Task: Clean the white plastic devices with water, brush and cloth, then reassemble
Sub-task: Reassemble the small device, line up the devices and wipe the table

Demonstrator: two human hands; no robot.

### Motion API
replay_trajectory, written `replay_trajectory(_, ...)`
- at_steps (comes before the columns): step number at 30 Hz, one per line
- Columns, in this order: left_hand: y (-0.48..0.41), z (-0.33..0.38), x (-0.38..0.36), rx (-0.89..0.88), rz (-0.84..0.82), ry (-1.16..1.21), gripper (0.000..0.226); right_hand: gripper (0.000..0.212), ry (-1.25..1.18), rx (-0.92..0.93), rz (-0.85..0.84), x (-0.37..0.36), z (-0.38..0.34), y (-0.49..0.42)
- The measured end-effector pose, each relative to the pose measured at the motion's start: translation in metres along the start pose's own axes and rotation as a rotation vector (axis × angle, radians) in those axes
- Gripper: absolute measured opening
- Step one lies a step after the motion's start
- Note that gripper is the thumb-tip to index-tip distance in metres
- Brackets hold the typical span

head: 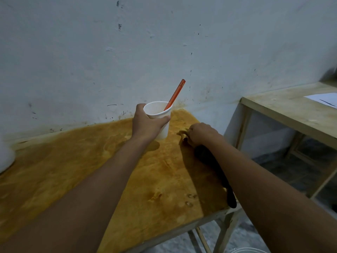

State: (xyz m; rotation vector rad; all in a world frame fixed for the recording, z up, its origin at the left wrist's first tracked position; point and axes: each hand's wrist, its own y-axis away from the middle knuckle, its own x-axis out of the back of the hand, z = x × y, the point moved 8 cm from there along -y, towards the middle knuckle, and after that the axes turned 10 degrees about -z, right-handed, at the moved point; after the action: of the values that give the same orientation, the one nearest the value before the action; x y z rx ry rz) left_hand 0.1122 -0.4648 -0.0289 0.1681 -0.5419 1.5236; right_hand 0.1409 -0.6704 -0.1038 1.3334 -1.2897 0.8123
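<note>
Stained table (73, 170); left hand (145, 125) grips white cup (159, 110) holding orange handle (176, 94); right hand (202, 134) clutches cloth (182, 134).

One cup (159, 112), one orange brush (176, 94), one cloth (182, 134) and two tables (73, 170) (291, 110).

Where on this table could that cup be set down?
The stained stretch of table between the left hand holding the cup and the white object at the far-left edge is bare; so is the near middle between the arms. The right end is crowded: the right hand grips a cloth, a black object beside it.
</note>
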Motion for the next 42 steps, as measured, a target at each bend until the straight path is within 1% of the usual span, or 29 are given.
replay_trajectory(2,-0.017,0.003,-0.01,0.004,-0.008,0.012,0.078,0.026,-0.015,0.024,-0.047,0.001,0.001,-0.003)
replay_trajectory(6,-0.053,0.003,-0.038,0.014,-0.017,0.043,0.078,0.035,-0.055,0.053,-0.151,0.002,0.006,-0.013)
replay_trajectory(11,-0.088,-0.006,-0.075,0.044,-0.041,0.08,0.077,0.039,-0.026,0.072,-0.185,0.0,0.008,-0.019)
replay_trajectory(15,-0.104,-0.011,-0.093,0.053,-0.037,0.087,0.078,0.039,0.001,0.087,-0.18,-0.001,0.006,-0.021)
replay_trajectory(23,-0.111,-0.023,-0.118,0.071,-0.081,0.05,0.081,0.04,-0.037,0.071,-0.168,-0.003,0.006,-0.025)
replay_trajectory(30,-0.112,-0.03,-0.122,0.097,-0.067,0.076,0.083,0.041,-0.033,0.069,-0.118,-0.006,0.007,-0.025)
replay_trajectory(36,-0.114,-0.036,-0.122,0.089,-0.103,0.114,0.086,0.039,-0.041,0.075,-0.106,-0.006,0.006,-0.024)
replay_trajectory(40,-0.103,-0.045,-0.117,0.152,-0.147,0.113,0.095,0.04,-0.05,0.079,-0.093,-0.006,0.008,-0.019)
replay_trajectory(42,-0.09,-0.052,-0.106,0.197,-0.149,0.062,0.092,0.042,-0.062,0.079,-0.091,-0.003,0.008,-0.013)
